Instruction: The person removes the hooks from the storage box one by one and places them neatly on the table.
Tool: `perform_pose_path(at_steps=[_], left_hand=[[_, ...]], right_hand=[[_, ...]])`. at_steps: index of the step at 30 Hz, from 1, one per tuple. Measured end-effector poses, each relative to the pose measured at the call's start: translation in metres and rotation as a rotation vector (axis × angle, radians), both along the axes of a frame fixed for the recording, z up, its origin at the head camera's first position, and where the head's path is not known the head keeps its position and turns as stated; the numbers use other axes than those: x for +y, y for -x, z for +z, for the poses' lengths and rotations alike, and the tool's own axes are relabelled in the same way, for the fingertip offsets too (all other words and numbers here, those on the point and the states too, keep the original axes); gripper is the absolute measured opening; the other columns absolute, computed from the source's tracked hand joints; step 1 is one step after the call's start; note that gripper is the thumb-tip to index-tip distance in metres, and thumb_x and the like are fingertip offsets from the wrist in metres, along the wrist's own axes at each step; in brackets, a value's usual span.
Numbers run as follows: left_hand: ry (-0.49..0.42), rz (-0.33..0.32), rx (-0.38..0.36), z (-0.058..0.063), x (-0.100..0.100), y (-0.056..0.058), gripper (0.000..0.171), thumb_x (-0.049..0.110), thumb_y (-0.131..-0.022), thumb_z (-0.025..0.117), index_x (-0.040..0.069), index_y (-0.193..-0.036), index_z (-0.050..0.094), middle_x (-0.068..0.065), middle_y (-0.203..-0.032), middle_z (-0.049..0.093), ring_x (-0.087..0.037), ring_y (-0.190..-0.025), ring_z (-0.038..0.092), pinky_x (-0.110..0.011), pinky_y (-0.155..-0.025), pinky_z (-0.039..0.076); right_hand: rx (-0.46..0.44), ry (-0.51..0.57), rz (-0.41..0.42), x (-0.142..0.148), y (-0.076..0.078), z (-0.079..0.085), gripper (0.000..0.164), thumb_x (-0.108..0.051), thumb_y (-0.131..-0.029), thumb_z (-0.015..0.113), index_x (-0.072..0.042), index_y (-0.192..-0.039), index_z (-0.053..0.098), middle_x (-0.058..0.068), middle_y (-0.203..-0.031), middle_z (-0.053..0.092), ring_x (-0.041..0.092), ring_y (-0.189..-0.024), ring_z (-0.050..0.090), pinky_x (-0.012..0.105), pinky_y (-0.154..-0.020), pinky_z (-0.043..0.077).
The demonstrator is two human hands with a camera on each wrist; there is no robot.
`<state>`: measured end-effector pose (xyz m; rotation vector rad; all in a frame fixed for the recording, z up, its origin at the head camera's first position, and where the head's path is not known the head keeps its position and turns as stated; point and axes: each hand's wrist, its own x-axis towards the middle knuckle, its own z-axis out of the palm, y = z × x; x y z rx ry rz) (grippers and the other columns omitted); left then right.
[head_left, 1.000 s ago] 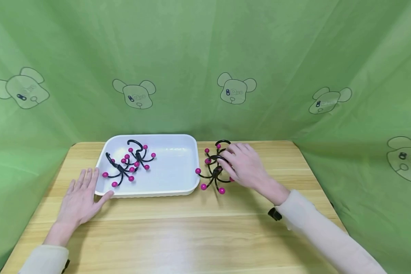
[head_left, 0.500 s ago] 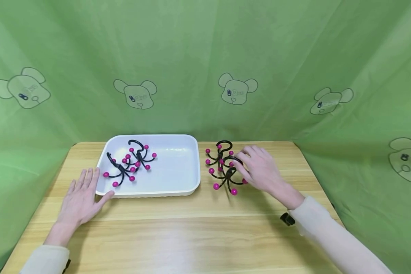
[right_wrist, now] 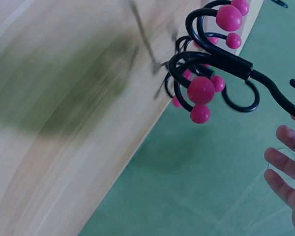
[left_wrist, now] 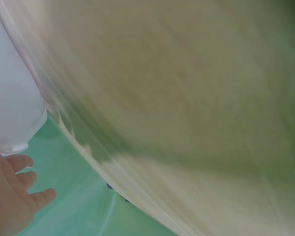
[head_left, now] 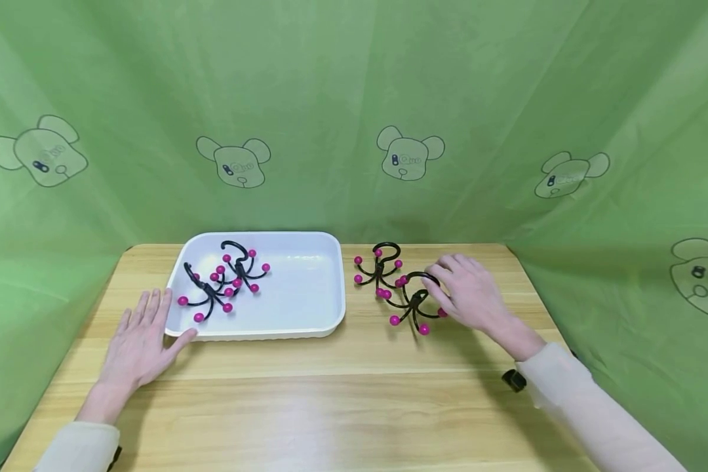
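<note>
In the head view, my right hand [head_left: 471, 292] pinches the curved top of a black claw hanger [head_left: 415, 301], whose several bent arms end in pink balls. The right wrist view shows its black stem [right_wrist: 231, 64] reaching toward the fingers, partly cut off by the frame edge. Behind and to the left of it stands a second claw hanger [head_left: 379, 269] on the table. Two similar hangers lie in the white tray [head_left: 303, 295]: a front hanger [head_left: 208, 290] and a rear hanger [head_left: 240, 267], close together. My left hand [head_left: 136, 344] lies with spread fingers against the tray's front left corner.
A wooden table [head_left: 283, 419] carries everything, with the tray at its back left. Green cloth [head_left: 307, 78] with printed bear heads hangs behind and along both sides. The left wrist view mostly shows blurred table and cloth.
My right hand has moved to the right, carrying its hanger away from the tray and from in front of the other table hanger. My left hand and the tray stay put.
</note>
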<state>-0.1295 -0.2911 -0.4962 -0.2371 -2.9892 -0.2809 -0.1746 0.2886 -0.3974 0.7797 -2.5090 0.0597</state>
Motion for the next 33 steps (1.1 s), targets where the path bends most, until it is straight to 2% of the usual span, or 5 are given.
perform_pose_path(at_steps=[9,19,33], left_hand=[[-0.002,0.000,-0.004,0.001,0.000,-0.001,0.095,0.066,-0.093,0.041,0.007,-0.156,0.002,-0.027,-0.161,0.010,-0.046,-0.149,0.009,-0.068,-0.117,0.013],[-0.004,0.003,-0.008,0.001,0.001,-0.001,0.095,0.066,-0.093,0.041,0.007,-0.156,0.002,-0.025,-0.161,0.008,-0.045,-0.150,0.007,-0.067,-0.117,0.013],[-0.001,0.009,-0.012,0.002,0.001,-0.001,0.096,0.067,-0.092,0.041,0.008,-0.157,0.002,-0.025,-0.161,0.009,-0.046,-0.149,0.013,-0.067,-0.117,0.014]], right_hand=[[-0.036,-0.015,-0.010,0.021,0.008,-0.001,0.022,-0.034,-0.094,0.058,-0.016,-0.101,0.069,0.006,-0.096,0.067,0.025,-0.088,0.062,0.040,-0.073,0.055],[-0.073,-0.055,-0.053,0.043,0.022,-0.002,0.024,-0.035,-0.093,0.061,-0.015,-0.105,0.069,0.008,-0.100,0.066,0.029,-0.092,0.063,0.044,-0.074,0.054],[-0.104,-0.127,-0.042,0.071,0.043,-0.007,0.027,-0.039,-0.095,0.057,-0.017,-0.108,0.067,0.007,-0.098,0.064,0.025,-0.083,0.061,0.042,-0.073,0.053]])
